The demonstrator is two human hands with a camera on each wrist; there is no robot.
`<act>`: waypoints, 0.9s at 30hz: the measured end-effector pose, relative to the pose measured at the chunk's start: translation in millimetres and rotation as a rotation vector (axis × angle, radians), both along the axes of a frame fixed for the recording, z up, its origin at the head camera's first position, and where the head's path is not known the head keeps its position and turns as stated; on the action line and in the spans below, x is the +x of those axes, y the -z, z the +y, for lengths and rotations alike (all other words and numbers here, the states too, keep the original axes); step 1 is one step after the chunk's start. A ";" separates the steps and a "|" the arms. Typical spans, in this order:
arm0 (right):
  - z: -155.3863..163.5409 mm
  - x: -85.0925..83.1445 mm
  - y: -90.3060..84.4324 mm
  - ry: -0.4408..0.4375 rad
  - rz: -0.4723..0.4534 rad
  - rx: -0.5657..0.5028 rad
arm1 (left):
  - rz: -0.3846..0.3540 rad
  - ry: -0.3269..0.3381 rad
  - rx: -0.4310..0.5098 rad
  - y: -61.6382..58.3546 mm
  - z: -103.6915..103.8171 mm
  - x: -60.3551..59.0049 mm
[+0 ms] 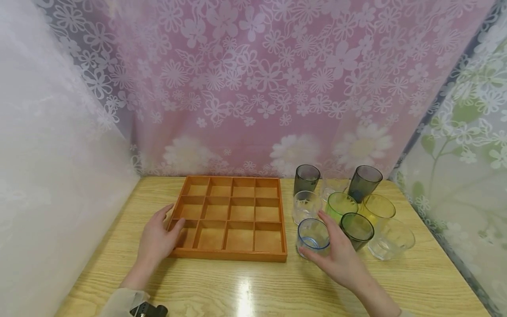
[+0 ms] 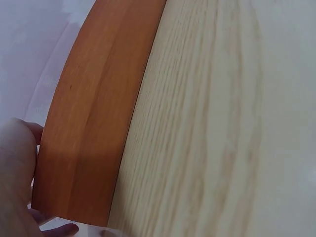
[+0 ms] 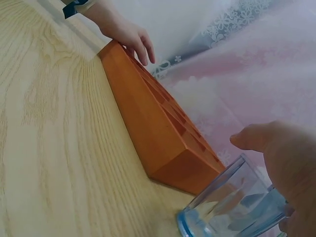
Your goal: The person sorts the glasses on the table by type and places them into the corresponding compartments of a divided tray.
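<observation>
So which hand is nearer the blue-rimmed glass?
Right. The right hand curls around the blue-rimmed glass, while the left hand rests on the wooden tray's far left corner.

Glasses: nine, clustered at three o'clock of the tray
Smoky grey glasses (image 1: 306, 178): two
Green glasses (image 1: 340, 206): two
Yellow glass (image 1: 378, 208): one
Clear glasses (image 1: 390, 239): three
Blue-tinted glass (image 1: 313, 235): one
Wooden tray (image 1: 231, 255): one
Tray compartments: twelve
Hands: two
</observation>
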State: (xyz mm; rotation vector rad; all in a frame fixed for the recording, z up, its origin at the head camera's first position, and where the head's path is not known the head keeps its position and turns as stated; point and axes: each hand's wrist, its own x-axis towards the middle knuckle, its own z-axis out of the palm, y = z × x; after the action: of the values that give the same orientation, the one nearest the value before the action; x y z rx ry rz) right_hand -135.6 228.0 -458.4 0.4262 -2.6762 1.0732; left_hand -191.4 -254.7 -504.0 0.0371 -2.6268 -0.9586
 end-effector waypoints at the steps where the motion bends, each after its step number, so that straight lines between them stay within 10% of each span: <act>1: -0.4 -0.4 1.3 0.005 0.001 -0.008 | -0.004 -0.007 0.015 0.2 -0.1 -0.5; 27: -8.3 -5.8 34.5 0.124 -0.103 -0.250 | 0.044 -0.148 0.278 11.3 4.5 2.8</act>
State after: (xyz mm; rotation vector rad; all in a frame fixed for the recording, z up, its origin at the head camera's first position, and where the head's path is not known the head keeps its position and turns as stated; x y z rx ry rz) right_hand -141.4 219.8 -492.9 0.1596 -2.5672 1.4025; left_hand -188.6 -250.2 -515.3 0.2704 -2.3937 -1.2472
